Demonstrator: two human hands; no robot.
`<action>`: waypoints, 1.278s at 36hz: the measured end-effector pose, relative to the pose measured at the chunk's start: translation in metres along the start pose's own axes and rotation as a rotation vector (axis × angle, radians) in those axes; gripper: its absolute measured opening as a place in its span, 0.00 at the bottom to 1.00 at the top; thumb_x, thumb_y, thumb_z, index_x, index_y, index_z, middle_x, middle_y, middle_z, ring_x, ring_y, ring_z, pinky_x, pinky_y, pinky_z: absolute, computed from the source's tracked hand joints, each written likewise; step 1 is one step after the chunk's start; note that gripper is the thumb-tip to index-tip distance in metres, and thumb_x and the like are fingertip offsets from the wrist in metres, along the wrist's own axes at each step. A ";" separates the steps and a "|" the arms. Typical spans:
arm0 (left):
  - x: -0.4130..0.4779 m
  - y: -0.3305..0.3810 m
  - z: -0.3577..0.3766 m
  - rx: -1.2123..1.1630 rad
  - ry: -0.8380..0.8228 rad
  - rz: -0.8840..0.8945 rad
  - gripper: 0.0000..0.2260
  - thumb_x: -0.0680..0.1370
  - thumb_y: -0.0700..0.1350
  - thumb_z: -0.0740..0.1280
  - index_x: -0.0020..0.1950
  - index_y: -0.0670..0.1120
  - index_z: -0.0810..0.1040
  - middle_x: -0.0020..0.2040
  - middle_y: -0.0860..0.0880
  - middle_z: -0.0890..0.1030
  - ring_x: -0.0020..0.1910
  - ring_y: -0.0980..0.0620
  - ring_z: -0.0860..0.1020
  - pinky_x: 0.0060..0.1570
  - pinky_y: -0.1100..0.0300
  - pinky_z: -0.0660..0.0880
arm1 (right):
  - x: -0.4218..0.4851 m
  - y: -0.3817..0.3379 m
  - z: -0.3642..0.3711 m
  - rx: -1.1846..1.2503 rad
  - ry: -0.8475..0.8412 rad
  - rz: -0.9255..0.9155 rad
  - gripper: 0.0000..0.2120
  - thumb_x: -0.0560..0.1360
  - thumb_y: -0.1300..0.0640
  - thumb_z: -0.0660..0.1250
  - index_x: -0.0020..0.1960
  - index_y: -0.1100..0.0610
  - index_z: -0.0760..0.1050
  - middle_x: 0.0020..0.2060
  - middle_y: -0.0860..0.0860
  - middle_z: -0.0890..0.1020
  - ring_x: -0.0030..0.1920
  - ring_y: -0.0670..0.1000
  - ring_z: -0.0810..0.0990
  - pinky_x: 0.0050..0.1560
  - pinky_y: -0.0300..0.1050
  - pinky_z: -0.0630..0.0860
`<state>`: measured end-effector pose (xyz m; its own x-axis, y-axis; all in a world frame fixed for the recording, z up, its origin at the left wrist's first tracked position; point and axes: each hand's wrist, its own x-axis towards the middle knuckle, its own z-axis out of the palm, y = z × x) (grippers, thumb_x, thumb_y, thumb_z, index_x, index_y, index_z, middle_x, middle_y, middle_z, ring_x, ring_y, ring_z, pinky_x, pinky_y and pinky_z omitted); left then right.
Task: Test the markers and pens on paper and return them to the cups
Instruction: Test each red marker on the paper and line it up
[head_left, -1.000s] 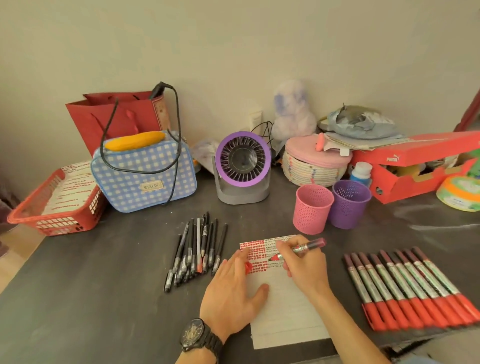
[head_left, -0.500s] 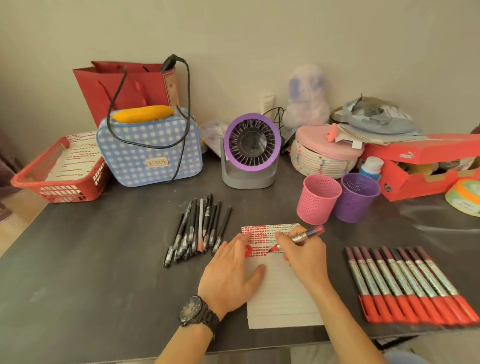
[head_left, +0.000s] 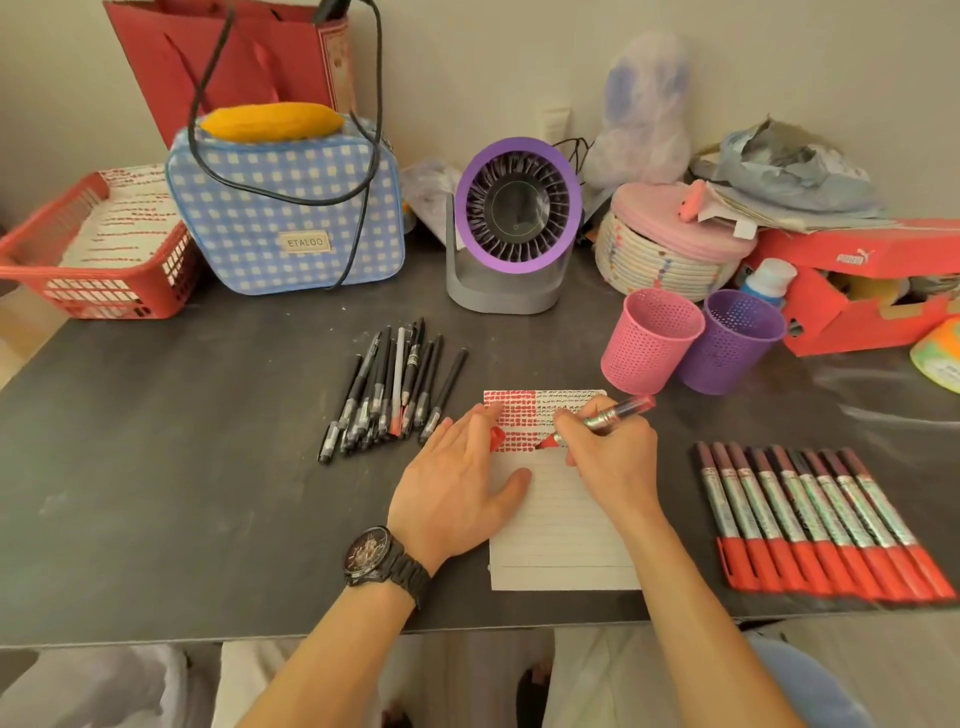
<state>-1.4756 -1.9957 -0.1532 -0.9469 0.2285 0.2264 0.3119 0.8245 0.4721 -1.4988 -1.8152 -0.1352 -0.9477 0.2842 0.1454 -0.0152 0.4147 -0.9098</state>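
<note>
A lined paper (head_left: 561, 519) lies on the dark table, its top rows filled with red and black test marks. My right hand (head_left: 615, 457) grips an uncapped red marker (head_left: 608, 415) with its tip on the paper at the end of a row of red marks. My left hand (head_left: 457, 488) lies flat on the paper's left edge and pinches the red cap (head_left: 497, 437) between its fingers. The pink cup (head_left: 649, 348) and purple cup (head_left: 730, 340) stand just beyond the paper. Several red markers (head_left: 815, 519) lie in a row at right, and several black pens (head_left: 395, 389) at left.
A purple desk fan (head_left: 514, 223), a blue checked bag (head_left: 285, 208), a red basket (head_left: 88, 249), a woven box with a pink lid (head_left: 670, 234) and a red shoebox (head_left: 857, 291) line the back of the table. The table's front edge runs below my forearms.
The view has tilted down and moved closer. My right hand has made small marking moves with the marker at the red rows. My left hand has stayed on the paper.
</note>
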 end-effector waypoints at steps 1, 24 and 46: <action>0.000 0.000 0.000 0.002 0.004 0.002 0.32 0.79 0.62 0.62 0.78 0.50 0.59 0.75 0.51 0.70 0.73 0.56 0.68 0.76 0.57 0.59 | 0.000 0.000 0.000 -0.004 -0.002 -0.004 0.19 0.74 0.57 0.72 0.25 0.50 0.74 0.23 0.47 0.80 0.26 0.42 0.79 0.31 0.29 0.70; -0.001 -0.002 0.002 0.029 0.005 0.011 0.32 0.80 0.63 0.60 0.79 0.49 0.58 0.77 0.52 0.69 0.75 0.56 0.66 0.78 0.59 0.53 | -0.002 -0.004 0.002 -0.039 -0.024 0.015 0.16 0.74 0.57 0.72 0.28 0.49 0.76 0.24 0.45 0.81 0.28 0.43 0.82 0.29 0.29 0.72; 0.000 -0.002 0.001 0.045 -0.004 0.020 0.32 0.79 0.65 0.59 0.78 0.49 0.59 0.78 0.52 0.67 0.76 0.56 0.64 0.76 0.63 0.48 | 0.001 0.002 0.002 0.001 0.011 0.017 0.16 0.74 0.58 0.72 0.28 0.51 0.76 0.23 0.48 0.81 0.27 0.45 0.80 0.29 0.31 0.71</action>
<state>-1.4762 -1.9969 -0.1556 -0.9409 0.2467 0.2321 0.3267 0.8423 0.4288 -1.5003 -1.8162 -0.1380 -0.9441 0.3010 0.1345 0.0005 0.4092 -0.9125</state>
